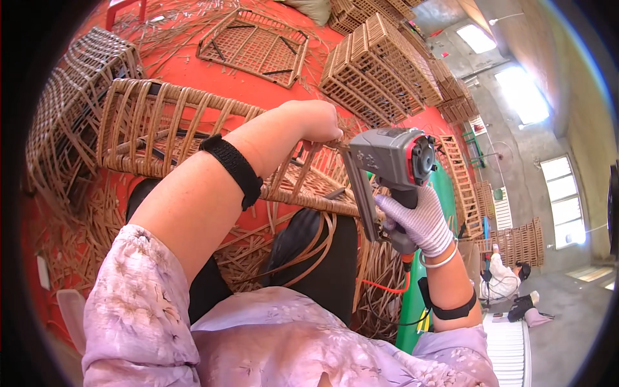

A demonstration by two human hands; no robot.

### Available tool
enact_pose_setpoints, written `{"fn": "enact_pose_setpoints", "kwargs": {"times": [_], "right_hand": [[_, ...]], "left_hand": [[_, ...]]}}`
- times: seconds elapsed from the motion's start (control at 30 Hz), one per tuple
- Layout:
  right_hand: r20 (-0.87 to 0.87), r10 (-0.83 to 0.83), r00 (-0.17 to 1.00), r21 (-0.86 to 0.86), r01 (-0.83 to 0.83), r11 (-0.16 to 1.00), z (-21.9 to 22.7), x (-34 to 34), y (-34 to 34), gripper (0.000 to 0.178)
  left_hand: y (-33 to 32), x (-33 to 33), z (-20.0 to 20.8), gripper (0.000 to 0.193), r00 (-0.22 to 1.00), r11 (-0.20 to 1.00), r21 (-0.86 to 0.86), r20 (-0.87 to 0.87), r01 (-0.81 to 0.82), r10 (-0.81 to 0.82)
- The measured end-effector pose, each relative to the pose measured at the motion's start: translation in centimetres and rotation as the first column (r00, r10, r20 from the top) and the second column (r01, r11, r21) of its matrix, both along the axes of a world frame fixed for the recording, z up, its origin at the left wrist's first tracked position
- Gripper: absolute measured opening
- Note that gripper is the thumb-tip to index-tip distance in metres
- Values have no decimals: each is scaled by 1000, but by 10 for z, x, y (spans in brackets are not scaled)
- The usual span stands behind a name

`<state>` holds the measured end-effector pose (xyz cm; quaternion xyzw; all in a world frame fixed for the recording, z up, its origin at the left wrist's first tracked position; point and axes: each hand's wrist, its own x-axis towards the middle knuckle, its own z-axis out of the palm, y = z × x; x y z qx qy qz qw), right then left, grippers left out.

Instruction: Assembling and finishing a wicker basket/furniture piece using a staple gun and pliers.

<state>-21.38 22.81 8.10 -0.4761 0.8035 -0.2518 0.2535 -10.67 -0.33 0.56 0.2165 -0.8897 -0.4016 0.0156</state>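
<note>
Basket frame [193,129] rests across your lap; your left hand [316,121] pinches its rim strip, just beside the nail gun [387,168] your gloved right hand [419,222] grips tight. Press the nose square before firing. Beyond lie finished crates [380,64].

Head camera looks steeply down, close over lap and red floor [213,74].

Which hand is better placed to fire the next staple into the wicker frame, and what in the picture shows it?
The right hand, probably. Gloved, it already grips the grey staple gun, whose nose points at the wicker frame. The left hand is bare and pressed on the frame's rim, steadying it.
</note>
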Motion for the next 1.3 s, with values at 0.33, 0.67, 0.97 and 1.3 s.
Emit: {"fn": "enact_pose_setpoints", "kwargs": {"times": [0.33, 0.67, 0.97, 1.3], "right_hand": [[108, -46, 993, 29, 43, 999, -7, -2, -2, 25], [395, -233, 889, -258, 351, 900, -21, -33, 82, 20], [784, -415, 461, -273, 857, 436, -90, -106, 244, 31], [990, -122, 76, -55, 984, 166, -163, -154, 314, 24]], "left_hand": [[1, 0, 5, 40, 997, 995, -75, 27, 70, -68], [0, 0, 0, 52, 1000, 1000, -5, 8, 21, -21], [5, -6, -10, 75, 969, 949, -297, 182, -106, 165], [0, -8, 13, 69, 971, 970, -244, 234, 20, 39]]}}
